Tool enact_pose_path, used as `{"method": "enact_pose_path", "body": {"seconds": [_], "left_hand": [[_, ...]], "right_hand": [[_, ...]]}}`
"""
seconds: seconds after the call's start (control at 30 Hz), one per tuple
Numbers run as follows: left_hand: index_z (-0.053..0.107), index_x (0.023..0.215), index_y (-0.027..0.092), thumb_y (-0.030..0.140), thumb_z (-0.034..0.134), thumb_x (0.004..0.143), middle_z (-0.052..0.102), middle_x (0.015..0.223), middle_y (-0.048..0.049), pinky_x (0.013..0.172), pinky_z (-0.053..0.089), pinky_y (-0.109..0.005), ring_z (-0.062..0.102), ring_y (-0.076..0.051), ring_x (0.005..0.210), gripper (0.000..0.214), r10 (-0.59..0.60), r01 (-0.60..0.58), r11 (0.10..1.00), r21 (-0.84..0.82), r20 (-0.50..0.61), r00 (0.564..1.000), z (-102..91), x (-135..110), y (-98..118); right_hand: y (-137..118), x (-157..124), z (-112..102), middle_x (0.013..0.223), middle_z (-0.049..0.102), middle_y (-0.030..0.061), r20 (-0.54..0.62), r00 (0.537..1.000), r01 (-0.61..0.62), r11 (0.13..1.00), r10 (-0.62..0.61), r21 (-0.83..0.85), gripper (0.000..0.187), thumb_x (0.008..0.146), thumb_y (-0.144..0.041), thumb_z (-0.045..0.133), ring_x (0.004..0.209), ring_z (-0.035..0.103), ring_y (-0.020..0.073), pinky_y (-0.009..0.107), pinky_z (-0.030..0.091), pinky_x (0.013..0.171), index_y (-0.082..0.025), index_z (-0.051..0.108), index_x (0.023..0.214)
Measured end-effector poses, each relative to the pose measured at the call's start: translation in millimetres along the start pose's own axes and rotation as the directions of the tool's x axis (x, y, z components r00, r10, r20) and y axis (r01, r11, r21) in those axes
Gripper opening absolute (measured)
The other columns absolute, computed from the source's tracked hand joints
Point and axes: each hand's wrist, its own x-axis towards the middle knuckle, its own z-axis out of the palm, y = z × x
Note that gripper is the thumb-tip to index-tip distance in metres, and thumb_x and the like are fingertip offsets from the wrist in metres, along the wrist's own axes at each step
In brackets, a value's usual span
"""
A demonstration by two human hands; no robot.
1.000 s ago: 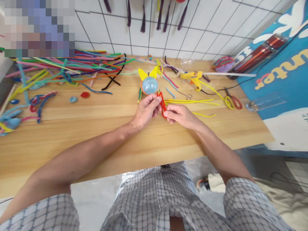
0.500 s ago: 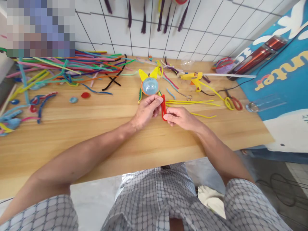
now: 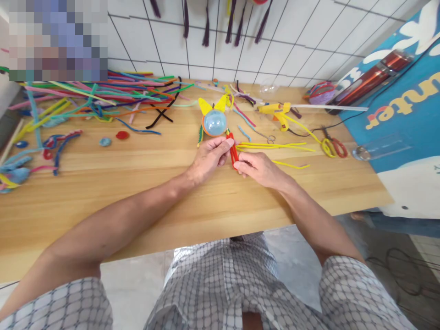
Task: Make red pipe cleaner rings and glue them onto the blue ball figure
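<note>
My left hand [image 3: 209, 158] and my right hand [image 3: 257, 168] meet over the middle of the wooden table [image 3: 144, 183]. Both pinch a folded red pipe cleaner [image 3: 234, 151]; the left thumb and fingers press its upper part, the right fingers grip its lower end. Just beyond the hands lies a small figure [image 3: 213, 121] made of a clear blue ball with an orange ring and two yellow ears. Several yellow pipe cleaners [image 3: 275, 146] lie to the right of the hands.
A big heap of coloured pipe cleaners [image 3: 85, 98] covers the back left. A yellow glue gun [image 3: 275, 111] with its cord, scissors [image 3: 332, 144] and a red foil roll [image 3: 369, 78] lie at the right. A red disc [image 3: 121, 135] and a blue disc [image 3: 105, 142] sit at the left.
The red pipe cleaner's loop has been squeezed narrower between both hands. The hands stay almost in the same place.
</note>
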Motion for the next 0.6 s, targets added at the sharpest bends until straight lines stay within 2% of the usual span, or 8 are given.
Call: {"method": "enact_pose_path", "body": {"seconds": [0.17,0.33,0.47,0.6], "left_hand": [[0.062,0.065,0.018,0.051,0.086,0.091,0.058,0.062,0.0031,0.045,0.031,-0.020,0.043,-0.005,0.046,0.049,0.011,-0.011,1.000,-0.028,-0.005,1.000,-0.8,0.2,-0.8],[0.064,0.066,0.017,0.046,0.084,0.093,0.059,0.062,0.0033,0.045,0.031,-0.019,0.043,-0.004,0.045,0.044,0.000,-0.002,0.998,-0.058,-0.029,1.000,-0.6,0.2,0.3],[0.068,0.070,0.017,0.040,0.083,0.095,0.057,0.060,0.0044,0.045,0.032,-0.019,0.045,-0.004,0.044,0.038,-0.019,0.017,0.996,-0.084,-0.027,0.999,0.2,0.5,4.1],[0.075,0.080,0.016,0.036,0.081,0.098,0.057,0.060,0.0052,0.043,0.030,-0.019,0.046,-0.004,0.043,0.028,-0.049,0.040,0.992,-0.118,-0.069,0.996,1.6,1.8,7.9]], "right_hand": [[-1.6,-0.3,-1.3,0.067,0.067,-0.0024,0.019,1.000,0.024,1.000,-0.024,-0.011,0.034,0.108,-0.040,0.055,0.064,0.063,0.0137,0.027,0.044,0.071,-0.023,0.057,0.079],[0.5,0.0,-1.4,0.068,0.067,-0.0020,0.037,0.999,0.014,0.999,-0.016,0.044,0.036,0.107,-0.043,0.055,0.065,0.064,0.0132,0.027,0.046,0.070,-0.022,0.059,0.078],[4.9,0.7,1.1,0.069,0.066,-0.0015,0.067,0.997,-0.057,0.978,0.045,0.201,0.044,0.104,-0.056,0.063,0.064,0.065,0.0138,0.027,0.050,0.067,-0.022,0.061,0.078],[9.2,2.4,2.0,0.077,0.072,0.0015,0.084,0.990,-0.143,0.879,0.117,0.455,0.057,0.095,-0.075,0.073,0.066,0.066,0.0138,0.026,0.054,0.062,-0.020,0.067,0.084]]}}
